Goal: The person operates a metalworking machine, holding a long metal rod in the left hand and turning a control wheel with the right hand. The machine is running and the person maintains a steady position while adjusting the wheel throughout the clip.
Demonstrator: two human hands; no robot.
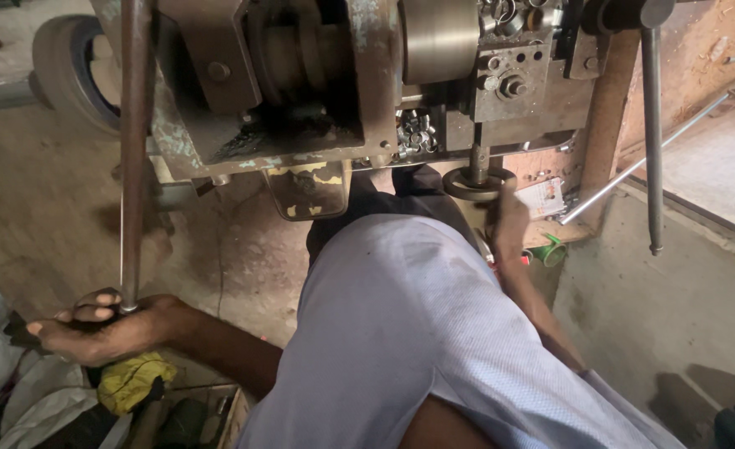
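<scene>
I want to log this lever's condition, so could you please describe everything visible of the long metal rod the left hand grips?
The long metal rod is a slim, round bar, dark and rusty brown, seemingly steel. It runs nearly upright from the top edge of the view, in front of the machine's left side, down to the left hand, whose fingers wrap its lower end. Its top is out of view.

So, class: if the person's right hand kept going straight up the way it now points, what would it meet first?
Probably the round metal handwheel under the machine: the blurred right hand already sits beside its rim, though depth is unclear.
</scene>
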